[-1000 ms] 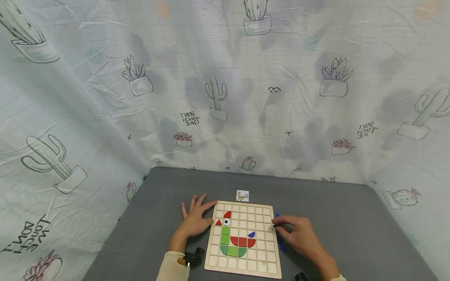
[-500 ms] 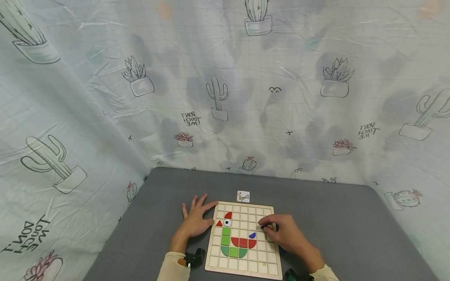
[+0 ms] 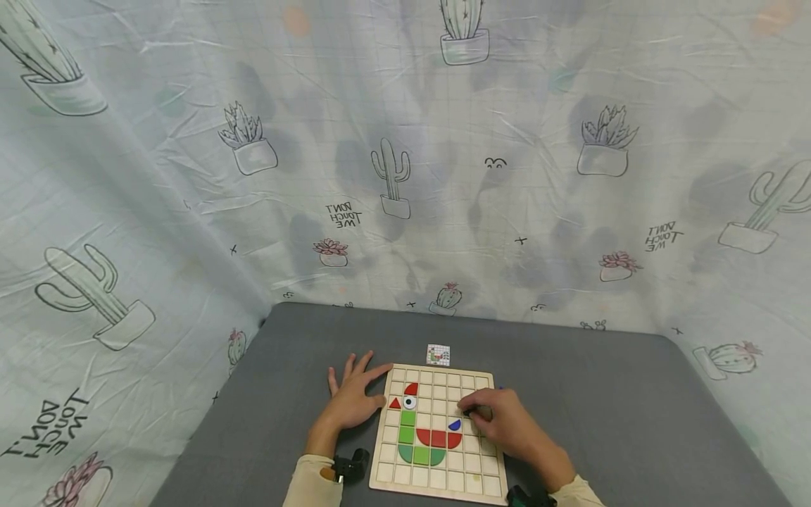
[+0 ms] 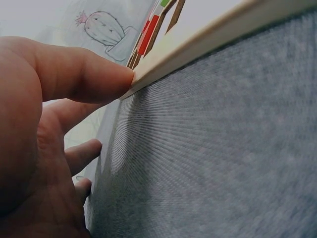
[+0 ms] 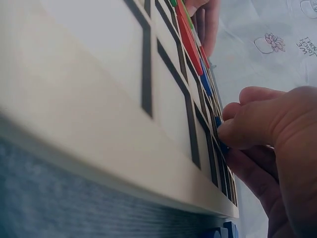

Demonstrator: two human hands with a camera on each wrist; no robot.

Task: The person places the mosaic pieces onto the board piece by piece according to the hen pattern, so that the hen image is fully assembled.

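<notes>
Tabletop (image 3: 570, 366) bearing a gridded board (image 3: 437, 476); a placement step is apparently proceeding.
The left hand (image 3: 350, 401), fingers spread, is touching the board's left edge, gripping nothing; the right hand (image 3: 507, 417) is hanging over its right side. A picture card (image 3: 438, 354) is lying past the far edge. A blue piece (image 5: 218, 120) is being pinched by the right fingertips; the next move probably calls for aligning, then releasing it.

You are wearing pale cream sleeves, the left sleeve (image 3: 310, 484) ending beside a rounded black left-wrist camera (image 3: 359, 462) and the right sleeve (image 3: 578, 493) matching it in colour. Your right-wrist camera (image 3: 538, 499) is also showing black, with a dark green patch (image 3: 516, 496) at one side. Your left hand (image 3: 350, 401) and right hand (image 3: 505, 417) are going bare.
</notes>
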